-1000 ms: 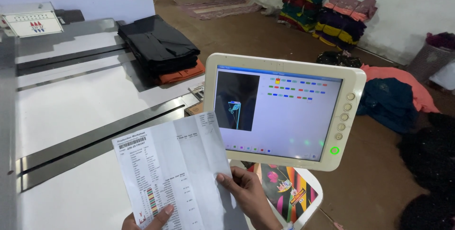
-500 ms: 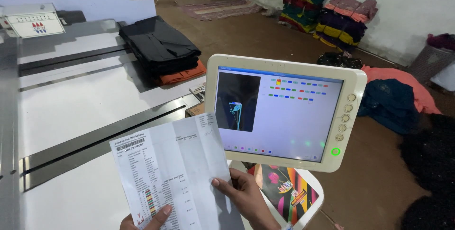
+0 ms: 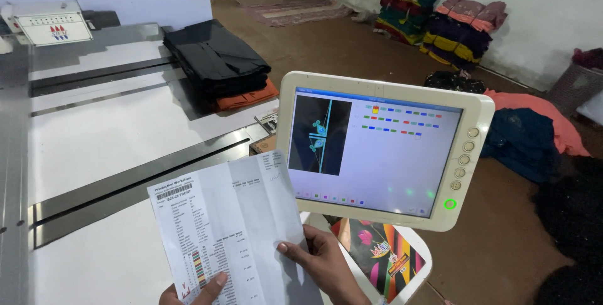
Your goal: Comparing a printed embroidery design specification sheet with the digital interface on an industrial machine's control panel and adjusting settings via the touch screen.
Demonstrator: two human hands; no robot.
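Printed sheet (image 3: pixel 232 229) dropped slightly; both hands' grip clamped on it. White machine table (image 3: pixel 113 135), folded garments (image 3: pixel 217 63), brown floor (image 3: pixel 352 41).

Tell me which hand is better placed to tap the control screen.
Probably the right hand. It grips the printed sheet at the edge just below the white control screen, while the left hand pinches the sheet's bottom edge, farther from the screen.

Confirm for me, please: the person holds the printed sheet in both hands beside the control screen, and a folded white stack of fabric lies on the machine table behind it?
Not quite: the head view shows the folded stack is black, lying on orange fabric. The rest holds: left hand and right hand hold the printed sheet beside the control screen.
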